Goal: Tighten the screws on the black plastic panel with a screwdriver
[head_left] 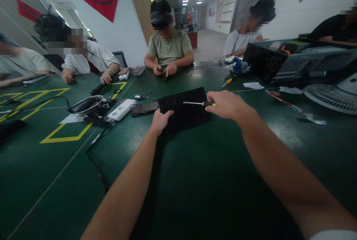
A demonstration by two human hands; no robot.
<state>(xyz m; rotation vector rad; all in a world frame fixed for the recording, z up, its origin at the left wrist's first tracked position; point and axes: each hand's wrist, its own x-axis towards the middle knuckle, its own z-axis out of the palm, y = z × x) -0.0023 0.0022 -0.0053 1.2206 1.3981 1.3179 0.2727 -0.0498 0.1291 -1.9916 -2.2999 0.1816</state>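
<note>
A flat black rectangular panel [189, 102] lies on the green table [195, 180] in front of me. My left hand [160, 120] grips its near left edge, thumb on top. My right hand [226, 104] is closed around a screwdriver [198, 103] with a yellow-and-black handle. Its thin metal shaft points left and lies low over the panel's top surface.
Left of the panel are a small dark device [143, 108], a white box [121, 109], cables and a round metal part [86, 104]. Yellow tape lines [65, 138] mark the table. A fan grille [330, 98] and black equipment [292, 63] stand at right. Several people sit around the far side.
</note>
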